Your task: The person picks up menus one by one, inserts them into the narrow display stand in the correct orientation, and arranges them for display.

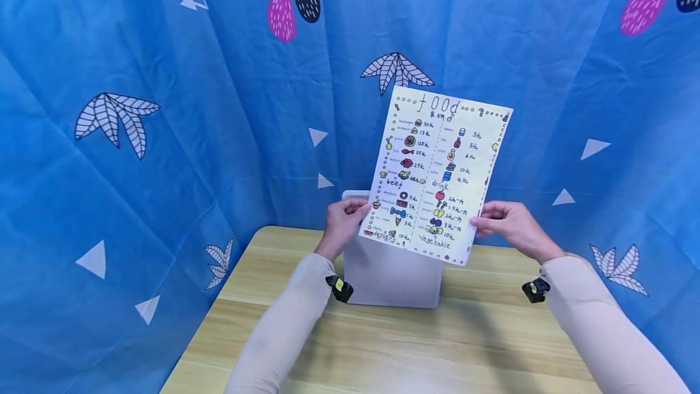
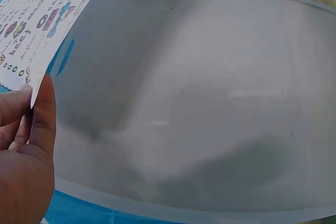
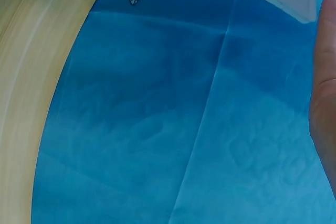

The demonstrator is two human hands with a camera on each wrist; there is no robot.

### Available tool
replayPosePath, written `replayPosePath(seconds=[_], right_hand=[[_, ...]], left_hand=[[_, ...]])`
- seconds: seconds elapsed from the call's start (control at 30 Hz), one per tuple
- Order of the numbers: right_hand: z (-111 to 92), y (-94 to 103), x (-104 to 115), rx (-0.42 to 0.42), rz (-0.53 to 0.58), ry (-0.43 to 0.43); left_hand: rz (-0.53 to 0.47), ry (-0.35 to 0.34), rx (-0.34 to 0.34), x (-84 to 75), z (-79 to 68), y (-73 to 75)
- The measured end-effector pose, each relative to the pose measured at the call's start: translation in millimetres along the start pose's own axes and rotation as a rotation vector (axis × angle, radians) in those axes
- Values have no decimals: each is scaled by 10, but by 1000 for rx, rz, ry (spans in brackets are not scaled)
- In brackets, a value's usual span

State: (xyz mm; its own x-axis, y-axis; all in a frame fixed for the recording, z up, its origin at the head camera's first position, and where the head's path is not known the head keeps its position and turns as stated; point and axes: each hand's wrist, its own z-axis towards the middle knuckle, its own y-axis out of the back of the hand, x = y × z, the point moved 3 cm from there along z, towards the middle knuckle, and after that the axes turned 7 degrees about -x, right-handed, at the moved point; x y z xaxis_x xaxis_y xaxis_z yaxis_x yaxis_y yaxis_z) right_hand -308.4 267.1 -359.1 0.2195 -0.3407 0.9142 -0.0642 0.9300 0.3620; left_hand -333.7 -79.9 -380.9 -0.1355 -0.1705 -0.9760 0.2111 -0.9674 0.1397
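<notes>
A hand-drawn paper menu (image 1: 432, 169), headed "food" with small coloured drawings and prices, is held up, tilted, in the head view. My left hand (image 1: 343, 224) pinches its lower left edge between thumb and fingers; the left wrist view shows this grip on the paper's edge (image 2: 39, 61). At the lower right edge my right hand (image 1: 511, 227) pinches the sheet. Behind and below the menu stands a pale grey-white board (image 1: 391, 278) with a rim, partly hidden by the paper. In the right wrist view only part of the right hand (image 3: 325, 82) shows.
A light wooden table (image 1: 383, 345) lies under the arms, with the board on its far part. Blue patterned curtain (image 1: 191, 138) hangs around the table's back and left sides. A small black camera is strapped to each wrist.
</notes>
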Motion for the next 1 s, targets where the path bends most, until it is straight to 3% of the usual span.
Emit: replayPosePath(seconds=[0.3,0.67,1.0], right_hand=[[54,-125,55,26,3,-25],[133,-191,158,77,-72,-57],[296,-157,323,49,-137,-40]], left_hand=[[12,-30,-26,-86,80,72],[49,-54,-32,-156,199,167],[75,-105,-23,-390,329,229]])
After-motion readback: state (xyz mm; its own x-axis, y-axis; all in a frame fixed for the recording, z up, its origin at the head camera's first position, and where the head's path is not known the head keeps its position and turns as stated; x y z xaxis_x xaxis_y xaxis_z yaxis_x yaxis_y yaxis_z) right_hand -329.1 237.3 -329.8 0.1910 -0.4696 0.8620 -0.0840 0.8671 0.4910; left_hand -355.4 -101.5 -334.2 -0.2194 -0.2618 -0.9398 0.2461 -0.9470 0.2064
